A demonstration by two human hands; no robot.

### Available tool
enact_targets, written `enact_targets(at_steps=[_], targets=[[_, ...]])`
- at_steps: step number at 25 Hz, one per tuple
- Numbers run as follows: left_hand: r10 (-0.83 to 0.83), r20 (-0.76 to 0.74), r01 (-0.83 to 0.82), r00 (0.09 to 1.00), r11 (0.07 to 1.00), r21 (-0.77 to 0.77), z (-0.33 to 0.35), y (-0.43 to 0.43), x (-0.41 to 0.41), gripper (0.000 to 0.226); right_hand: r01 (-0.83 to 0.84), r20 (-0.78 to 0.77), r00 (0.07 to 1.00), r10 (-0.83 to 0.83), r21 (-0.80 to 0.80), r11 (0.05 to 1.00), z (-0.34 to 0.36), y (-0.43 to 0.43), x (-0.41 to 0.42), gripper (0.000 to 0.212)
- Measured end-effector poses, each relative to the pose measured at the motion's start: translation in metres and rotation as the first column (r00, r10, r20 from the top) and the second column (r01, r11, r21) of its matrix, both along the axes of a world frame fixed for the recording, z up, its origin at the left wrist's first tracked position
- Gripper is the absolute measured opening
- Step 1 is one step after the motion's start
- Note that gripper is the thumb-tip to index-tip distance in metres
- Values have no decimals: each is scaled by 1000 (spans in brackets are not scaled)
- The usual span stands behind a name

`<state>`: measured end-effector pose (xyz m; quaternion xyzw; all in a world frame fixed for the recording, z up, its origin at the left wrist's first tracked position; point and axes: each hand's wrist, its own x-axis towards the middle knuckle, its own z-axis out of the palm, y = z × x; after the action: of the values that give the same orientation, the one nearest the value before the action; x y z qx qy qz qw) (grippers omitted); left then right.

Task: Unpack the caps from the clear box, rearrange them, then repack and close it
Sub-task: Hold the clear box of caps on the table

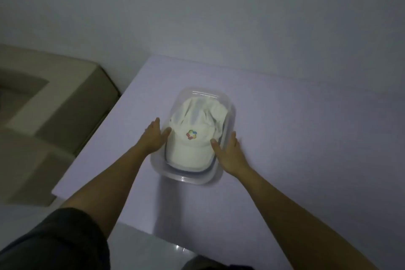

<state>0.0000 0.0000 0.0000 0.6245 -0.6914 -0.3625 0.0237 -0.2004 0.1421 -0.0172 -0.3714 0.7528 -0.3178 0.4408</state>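
Clear box [191, 178] sits on my pale desk [285, 138], long way running away from me. White cap [194, 148] inside, colourful logo up, brim toward me. More white fabric [203, 109] bunched behind it, can't tell how many caps.

- No words, numbers or brand names can be read anywhere.
- The only sign is a small emblem [191, 134] in red, yellow, green and blue, with no lettering. It sits on the front of the white cap [192, 149] inside the clear box [186, 176], between the left hand [153, 136] and the right hand [228, 151].
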Motion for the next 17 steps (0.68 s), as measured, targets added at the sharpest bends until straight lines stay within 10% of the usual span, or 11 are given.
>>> enact_targets(at_steps=[17], targets=[[-101, -297, 121, 949, 991, 50, -14, 113, -109, 60, 275, 66, 961, -270, -82, 958, -4, 128, -81, 69]])
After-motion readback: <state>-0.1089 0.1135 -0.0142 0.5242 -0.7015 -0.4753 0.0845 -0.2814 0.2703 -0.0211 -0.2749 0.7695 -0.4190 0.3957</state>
